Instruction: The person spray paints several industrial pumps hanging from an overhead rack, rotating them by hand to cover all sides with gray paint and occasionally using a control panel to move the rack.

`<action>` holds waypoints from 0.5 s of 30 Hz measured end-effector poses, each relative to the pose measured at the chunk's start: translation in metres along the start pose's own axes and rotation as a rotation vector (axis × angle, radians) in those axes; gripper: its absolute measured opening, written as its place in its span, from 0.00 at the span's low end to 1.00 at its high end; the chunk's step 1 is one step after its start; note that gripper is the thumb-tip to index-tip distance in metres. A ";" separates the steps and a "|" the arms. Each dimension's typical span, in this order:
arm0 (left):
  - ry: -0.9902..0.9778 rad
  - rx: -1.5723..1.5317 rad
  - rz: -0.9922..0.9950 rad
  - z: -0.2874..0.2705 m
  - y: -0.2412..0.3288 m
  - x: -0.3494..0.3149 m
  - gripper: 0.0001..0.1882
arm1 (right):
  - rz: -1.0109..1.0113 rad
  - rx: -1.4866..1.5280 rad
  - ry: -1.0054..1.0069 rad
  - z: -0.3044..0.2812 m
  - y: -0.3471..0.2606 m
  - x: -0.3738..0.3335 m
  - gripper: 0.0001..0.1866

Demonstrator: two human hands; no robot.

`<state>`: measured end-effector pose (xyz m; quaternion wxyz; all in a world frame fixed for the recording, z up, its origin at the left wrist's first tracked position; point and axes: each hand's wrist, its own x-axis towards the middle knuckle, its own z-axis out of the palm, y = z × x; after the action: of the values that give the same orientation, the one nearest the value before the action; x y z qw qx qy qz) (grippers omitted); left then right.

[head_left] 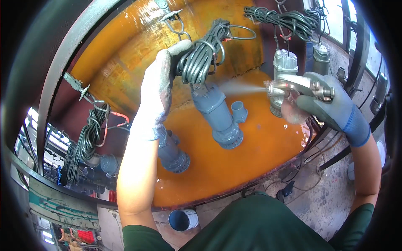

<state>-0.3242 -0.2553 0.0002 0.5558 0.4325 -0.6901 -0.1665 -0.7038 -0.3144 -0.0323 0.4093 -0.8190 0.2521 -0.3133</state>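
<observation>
Head view: your right hand [335, 98] is wrapped around the spray gun [289, 87], which sends a pale mist [243, 87] leftward. Your left hand [157, 81] is raised against the left side of the coiled black cable [201, 60], its thumb stretched across near the top; the other fingers are partly hidden, so I cannot tell whether they close on it.

The blue-grey submersible pump [215, 115] is just under that coil, between your hands, over the orange-coated pan [201, 184]. The mist points at its top, so a slight upward tilt of the gun could coat the cable, and your left glove lies beyond, roughly along that line. Should the coil slip from your left hand, it could drop into the spray and mask the upper housing. Holding the gun on one spot too long would probably cause runs.

Farther out, a second blue-grey pump [176, 157] sits below your left wrist, where drifting mist might settle unevenly. The silver-grey pump [285, 62] shows just behind the gun; a careless backward swing might knock it. Overhead, the hook and chain [178, 27] could also catch stray paint.
</observation>
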 end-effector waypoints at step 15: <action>-0.011 0.262 0.029 -0.017 0.007 -0.011 0.36 | -0.005 -0.160 -0.058 0.037 -0.032 0.029 0.12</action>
<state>-0.3114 -0.2384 0.0037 0.4931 0.4903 -0.7152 -0.0694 -0.6523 -0.2975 -0.0146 0.3488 -0.8585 0.2622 -0.2693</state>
